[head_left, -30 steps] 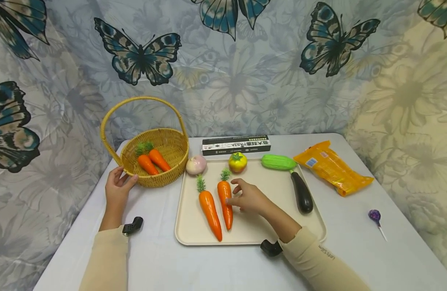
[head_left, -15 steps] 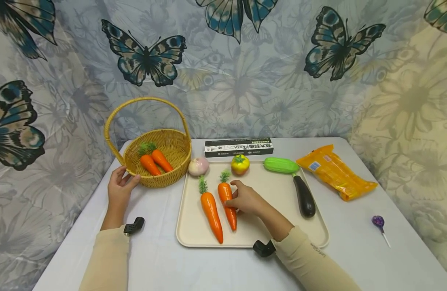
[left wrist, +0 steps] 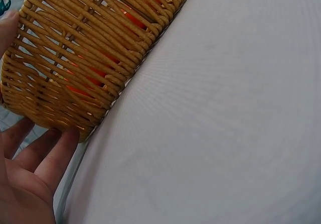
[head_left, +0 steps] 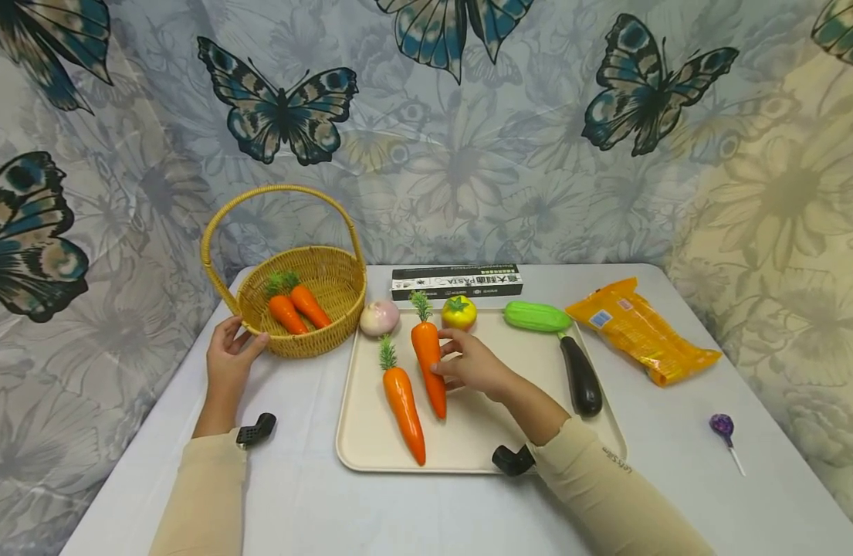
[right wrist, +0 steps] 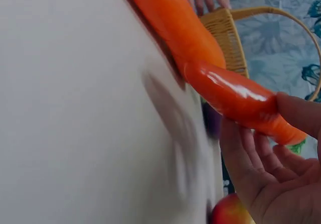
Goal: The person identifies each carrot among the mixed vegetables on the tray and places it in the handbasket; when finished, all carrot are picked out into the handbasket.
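Observation:
My right hand (head_left: 476, 366) pinches an orange carrot (head_left: 428, 355) with a green top between thumb and fingers. In the right wrist view this carrot (right wrist: 241, 96) hangs above the tray, its shadow below it. Another carrot (head_left: 404, 413) lies on the beige tray (head_left: 370, 455) to the left. My left hand (head_left: 231, 357) holds the near left side of a wicker basket (head_left: 311, 344), its thumb and fingers spread round the wall. Two carrots (head_left: 297, 309) lie in the basket. From the left wrist, fingertips (left wrist: 67, 136) touch the woven side.
An onion (head_left: 380, 318) stands at the tray's far left corner, a yellow-red tomato-like fruit (head_left: 459, 313) beside it. A green ridged vegetable (head_left: 536, 316) and an eggplant (head_left: 582, 378) lie at right. Behind is a pasta box (head_left: 457, 282); farther right are an orange packet (head_left: 641, 332) and a lollipop (head_left: 722, 425).
My right hand has closed on the right-hand carrot and raised it off the tray, moving it slightly away from me. The left hand stays at the basket. The head view has shifted a little.

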